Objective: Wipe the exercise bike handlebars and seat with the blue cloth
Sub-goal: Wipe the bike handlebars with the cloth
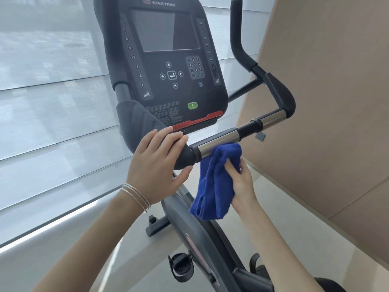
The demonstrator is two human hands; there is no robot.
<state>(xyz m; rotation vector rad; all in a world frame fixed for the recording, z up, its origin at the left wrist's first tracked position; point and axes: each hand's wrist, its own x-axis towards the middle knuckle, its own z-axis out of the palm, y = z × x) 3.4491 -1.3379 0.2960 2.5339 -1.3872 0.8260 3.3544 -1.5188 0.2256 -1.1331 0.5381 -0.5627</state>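
Note:
The exercise bike's handlebar (242,131) runs across the middle of the view, with black grips and shiny chrome sections. My left hand (160,165) rests on the black left bend of the bar, fingers spread over it and thumb underneath. My right hand (240,182) grips the folded blue cloth (214,182). The cloth's top edge presses against the underside of the left chrome section and the rest hangs down. Only a dark edge of the seat (328,284) shows at the bottom right.
The black console (168,60) with its screen and keypad stands just behind the bar. The right handlebar horn (237,34) rises at the upper right. A beige wall (326,102) is close on the right, window blinds (52,102) on the left. A pedal (181,266) sits below.

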